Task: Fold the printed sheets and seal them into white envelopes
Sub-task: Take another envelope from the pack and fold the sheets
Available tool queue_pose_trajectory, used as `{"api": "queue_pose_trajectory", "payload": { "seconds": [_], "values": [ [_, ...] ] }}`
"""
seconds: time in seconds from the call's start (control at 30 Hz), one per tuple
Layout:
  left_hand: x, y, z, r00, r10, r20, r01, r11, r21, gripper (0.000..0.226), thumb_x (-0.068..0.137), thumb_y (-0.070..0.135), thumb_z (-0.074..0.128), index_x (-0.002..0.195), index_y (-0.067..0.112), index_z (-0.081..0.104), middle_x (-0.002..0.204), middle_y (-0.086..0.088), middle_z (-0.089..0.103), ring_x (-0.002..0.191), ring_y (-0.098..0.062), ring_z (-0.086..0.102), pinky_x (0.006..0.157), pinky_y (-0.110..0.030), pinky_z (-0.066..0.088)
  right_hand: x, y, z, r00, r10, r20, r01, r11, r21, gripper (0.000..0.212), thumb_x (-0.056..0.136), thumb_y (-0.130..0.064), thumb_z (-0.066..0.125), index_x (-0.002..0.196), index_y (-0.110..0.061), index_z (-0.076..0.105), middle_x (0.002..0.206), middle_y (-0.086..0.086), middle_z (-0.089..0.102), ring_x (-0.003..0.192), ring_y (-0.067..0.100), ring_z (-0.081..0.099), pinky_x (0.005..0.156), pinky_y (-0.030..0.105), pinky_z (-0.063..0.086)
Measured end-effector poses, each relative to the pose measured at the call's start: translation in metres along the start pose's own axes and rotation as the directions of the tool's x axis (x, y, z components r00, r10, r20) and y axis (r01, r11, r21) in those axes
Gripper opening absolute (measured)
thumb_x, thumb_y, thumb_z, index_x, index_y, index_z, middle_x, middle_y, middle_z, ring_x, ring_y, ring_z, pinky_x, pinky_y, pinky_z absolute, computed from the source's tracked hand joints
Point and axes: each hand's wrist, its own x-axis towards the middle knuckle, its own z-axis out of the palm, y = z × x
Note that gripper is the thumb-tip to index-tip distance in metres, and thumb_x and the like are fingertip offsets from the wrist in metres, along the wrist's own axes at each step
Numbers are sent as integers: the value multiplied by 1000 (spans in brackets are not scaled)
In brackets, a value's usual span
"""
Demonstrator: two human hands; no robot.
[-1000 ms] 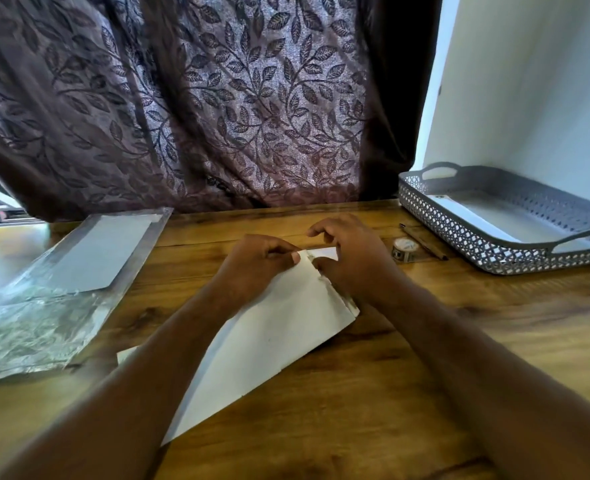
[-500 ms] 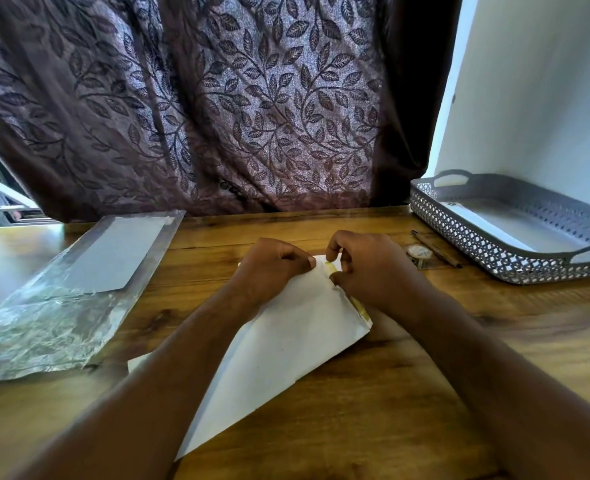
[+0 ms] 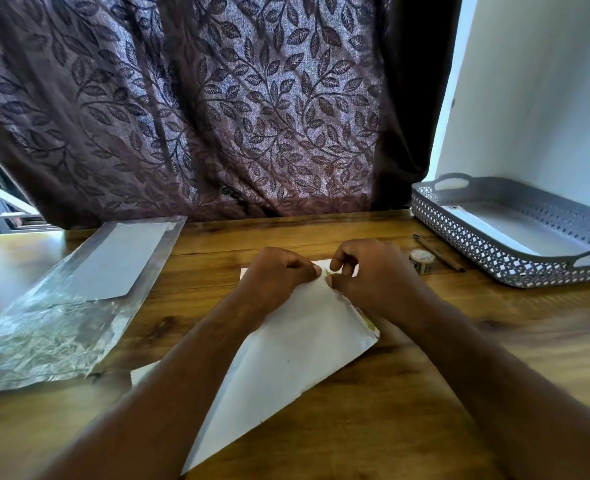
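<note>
Now the long white paper envelope (image 3: 286,358) lies slantwise on the brown wooden table (image 3: 425,410), its near end pointing toward the person and its far corner between both hands. The left hand (image 3: 276,271) is curled, fingertips and thumb bearing on that far corner to pin it. The right hand (image 3: 366,275) is curled too, its forefinger and thumb pinching the same corner just where a thin yellowish strip (image 3: 368,323) begins along the envelope's right edge; whether it grips the strip itself or only the paper edge I cannot tell.

The step looks like readying the sealing edge. To do it well, keep the left fingertips close beside the pinch so the paper cannot lift or crease, and draw low along the edge instead of upward. Once the edge is bare, press the flap from the far corner toward the near one, smoothing as you go.
</note>
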Motion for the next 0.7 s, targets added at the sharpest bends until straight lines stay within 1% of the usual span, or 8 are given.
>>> {"api": "queue_pose_trajectory", "payload": {
  "seconds": [0.07,0.17,0.3,0.4,0.47,0.57,0.63,0.7],
  "values": [
    [0,0,0,1000,11,-4,-11,1000,15,9,89,21,73,90,18,81,87,10,76,76,-4,69,60,-12,51,1,2,-3,999,-46,7,47,997,-57,20,78,-24,76,96,-29,68,88,-13,62,80,10,59,59,22,37],
    [-1,2,-1,1000,15,-12,-15,1000,13,10,91,21,71,91,18,81,87,13,75,76,-3,69,61,-13,51,0,1,-6,996,-88,19,90,990,-111,32,76,-18,75,105,-28,63,95,-8,57,85,12,53,63,27,40],
    [-2,3,-2,1000,16,-27,-16,1000,6,10,91,21,71,89,19,80,89,15,73,80,-2,68,63,-16,50,-3,-2,-5,998,-63,-9,62,996,-66,29,74,-14,79,89,-27,58,79,-10,58,73,14,56,56,32,45],
    [-2,2,-3,999,22,-40,-22,1000,6,10,91,22,71,90,18,79,91,13,74,83,-4,68,65,-18,52,-3,-3,-3,1000,12,-15,-13,1000,-27,18,80,-20,75,77,-24,58,67,-6,64,55,13,61,48,29,49],
    [-2,1,-3,999,29,-40,-28,1000,14,10,91,22,71,90,18,79,90,13,74,82,-4,68,66,-17,53,-3,-5,-1,999,40,-28,-40,999,7,16,88,-27,68,74,-24,60,64,-4,67,49,13,63,51,34,57],
    [-3,1,-2,999,31,-41,-30,999,28,10,91,23,71,89,20,80,87,14,74,79,-3,68,63,-15,50,-2,-8,0,995,95,-34,-93,993,68,19,93,-34,63,77,-24,65,70,-4,71,59,15,67,61,40,60],
    [-3,1,-2,999,31,-41,-29,999,45,11,92,24,70,90,21,80,88,13,74,79,-4,69,64,-16,52,-2,-11,-2,993,117,-24,-114,987,116,22,92,-40,65,79,-22,68,72,-5,71,64,13,67,63,36,59],
    [-3,0,-2,999,28,-43,-25,998,54,11,92,25,71,88,21,81,88,11,76,81,-7,70,70,-23,56,-3,-14,-3,990,141,22,-142,972,189,24,87,-42,72,78,-20,69,72,-4,72,64,10,67,62,31,57]
  ]
}}
